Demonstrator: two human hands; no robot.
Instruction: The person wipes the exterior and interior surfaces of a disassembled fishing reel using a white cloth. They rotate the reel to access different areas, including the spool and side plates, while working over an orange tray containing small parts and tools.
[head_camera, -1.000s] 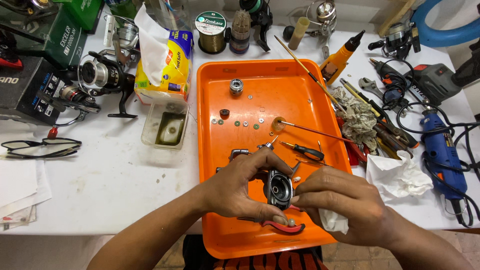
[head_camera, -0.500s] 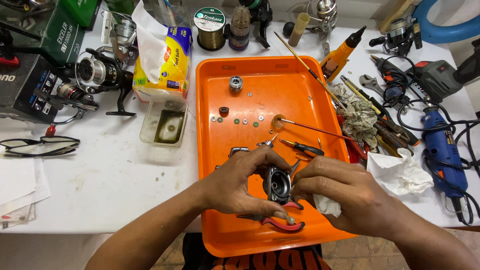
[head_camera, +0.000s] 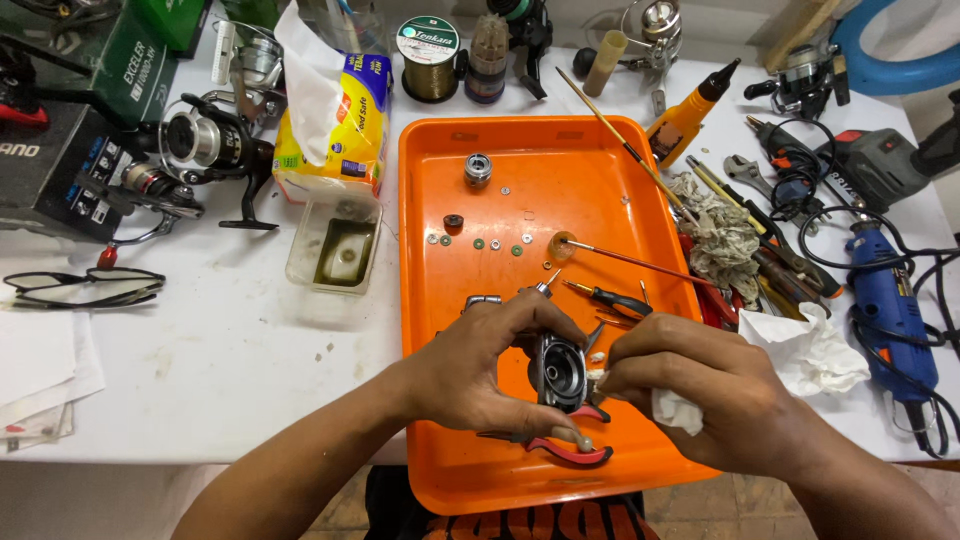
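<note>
My left hand (head_camera: 490, 370) grips a dark metal fishing-reel body (head_camera: 558, 370) over the near part of an orange tray (head_camera: 560, 160). My right hand (head_camera: 700, 390) holds a wad of white tissue (head_camera: 675, 410) and presses it against the reel body's right side. Red-handled pliers (head_camera: 560, 448) lie on the tray just under my hands. Farther back on the tray sit a small silver bearing part (head_camera: 478, 168), several tiny washers (head_camera: 480, 243), a small screwdriver (head_camera: 608, 296) and a thin rod with a round tip (head_camera: 620, 258).
A spinning reel (head_camera: 205, 145), a tissue pack (head_camera: 335, 120) and a clear tub (head_camera: 337, 250) stand left of the tray. Glasses (head_camera: 85, 287) lie at the left. On the right are a crumpled tissue (head_camera: 805, 350), a rag (head_camera: 722, 235), hand tools, a blue rotary tool (head_camera: 890, 310) and cables.
My hands have stayed over the near tray with the reel body. The right hand's fingers have shifted slightly along its side with the tissue.
</note>
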